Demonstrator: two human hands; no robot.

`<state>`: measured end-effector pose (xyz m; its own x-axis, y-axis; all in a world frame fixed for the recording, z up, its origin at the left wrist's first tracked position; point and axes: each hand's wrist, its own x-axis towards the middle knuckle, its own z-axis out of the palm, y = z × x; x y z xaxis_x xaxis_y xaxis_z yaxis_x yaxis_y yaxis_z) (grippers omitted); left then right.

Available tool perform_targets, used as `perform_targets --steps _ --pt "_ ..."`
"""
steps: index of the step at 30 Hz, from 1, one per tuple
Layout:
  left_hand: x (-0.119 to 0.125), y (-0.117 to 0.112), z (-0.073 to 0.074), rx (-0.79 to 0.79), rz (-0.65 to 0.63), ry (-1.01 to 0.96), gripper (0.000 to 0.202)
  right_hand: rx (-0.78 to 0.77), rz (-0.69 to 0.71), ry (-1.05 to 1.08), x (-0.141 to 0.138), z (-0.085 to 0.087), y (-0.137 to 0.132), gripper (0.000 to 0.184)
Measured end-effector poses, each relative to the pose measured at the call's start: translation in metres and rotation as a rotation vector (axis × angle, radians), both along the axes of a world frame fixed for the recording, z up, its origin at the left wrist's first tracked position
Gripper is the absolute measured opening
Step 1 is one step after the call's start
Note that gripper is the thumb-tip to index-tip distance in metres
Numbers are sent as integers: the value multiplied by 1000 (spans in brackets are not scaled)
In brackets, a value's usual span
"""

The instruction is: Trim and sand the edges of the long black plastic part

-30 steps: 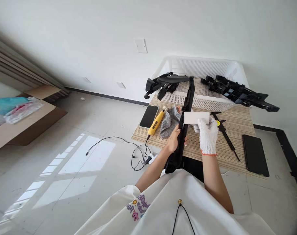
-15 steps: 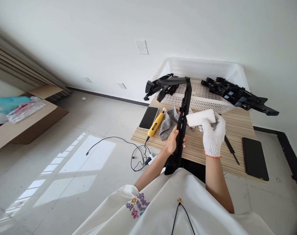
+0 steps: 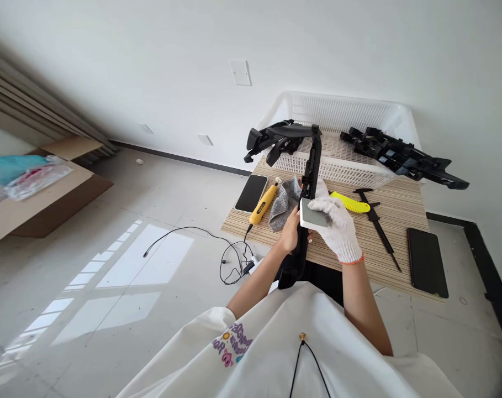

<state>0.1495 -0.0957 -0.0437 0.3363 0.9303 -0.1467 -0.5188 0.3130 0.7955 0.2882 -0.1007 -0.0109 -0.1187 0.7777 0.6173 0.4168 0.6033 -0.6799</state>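
My bare left hand (image 3: 290, 233) is wrapped round the lower half of a long black plastic trim piece (image 3: 311, 168), which stands tilted with its lower end by my shirt. In a white knit glove, my right hand (image 3: 337, 225) grips a white block with a grey face (image 3: 316, 213), possibly a sanding sponge. The block is at the trim piece, close to my left fingers, and covers part of it; whether they touch I cannot tell. Just beyond the glove lie a yellow-green knife-like tool (image 3: 352, 203) and a black caliper (image 3: 377, 224).
A white plastic basket (image 3: 345, 175) holds more black plastic parts (image 3: 400, 155), some jutting over its rim. On the wood-grain table (image 3: 354, 282) are a grey cloth (image 3: 284, 204), a yellow corded rotary tool (image 3: 263, 205) and two phones (image 3: 251, 193). A cardboard box (image 3: 56, 193) stands left.
My right hand has moved left and toward me with the block, turning its grey face up beside the trim piece. The yellow-green tool and caliper behind it have come into view.
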Motion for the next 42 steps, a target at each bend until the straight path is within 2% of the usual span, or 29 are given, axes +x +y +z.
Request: perform_targets --steps 4,6,10,13,15,21,23,26,30,34,38,41,42 --pt "1 -1 -3 51 -51 -81 42 -9 -21 -123 4 2 9 24" --pt "2 -1 -3 38 -35 -76 41 -36 -55 -153 11 11 11 25" --pt "2 -2 -1 29 -5 -60 41 -182 -225 -105 28 39 8 33" --pt "1 -3 2 27 1 -62 43 -326 -199 -111 37 50 1 39" --pt "1 -4 3 31 5 -69 44 -393 -142 -130 37 46 -4 39" --pt "1 -3 1 135 -52 4 38 -516 41 -126 27 8 -3 45" --pt "-1 -3 -1 173 -79 33 37 -526 68 -143 27 1 3 48" --pt "-4 -3 -4 170 -102 105 38 -485 69 -218 35 4 16 49" --pt "-6 -3 -5 137 -83 225 39 -411 -80 -312 53 21 26 43" --pt "-6 -3 -1 125 -73 206 42 -535 109 -337 63 34 29 40" --pt "-5 -3 -1 106 -83 194 43 -512 30 -301 64 32 33 41" --pt "-5 -3 -2 107 -75 166 42 -589 161 -207 63 25 36 43" --pt "-5 -3 -2 106 -73 163 42 -591 162 -198 63 23 36 43"
